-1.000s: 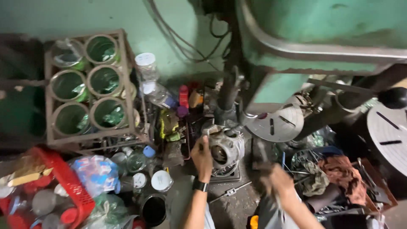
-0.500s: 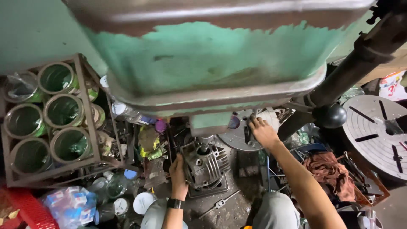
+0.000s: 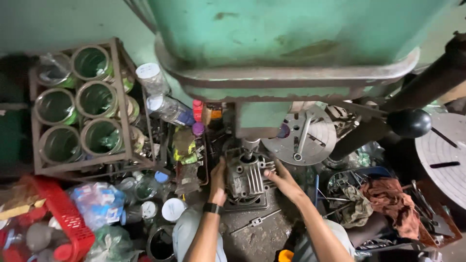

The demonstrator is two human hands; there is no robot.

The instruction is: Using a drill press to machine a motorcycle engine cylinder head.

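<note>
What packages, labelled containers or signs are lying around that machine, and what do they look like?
Plastic bag: left of the hands, crumpled, clear with blue and red print.
Clear bottles: beside the crate, white caps, one with a blue label.
Red-capped container: behind the metal part, small.
Tins: in a metal crate far left, round, green-labelled.
No signs or screens.

drill tip hidden inside finned metal casting [image 3: 246,177], red basket [image 3: 68,225] cut off at edge
</note>
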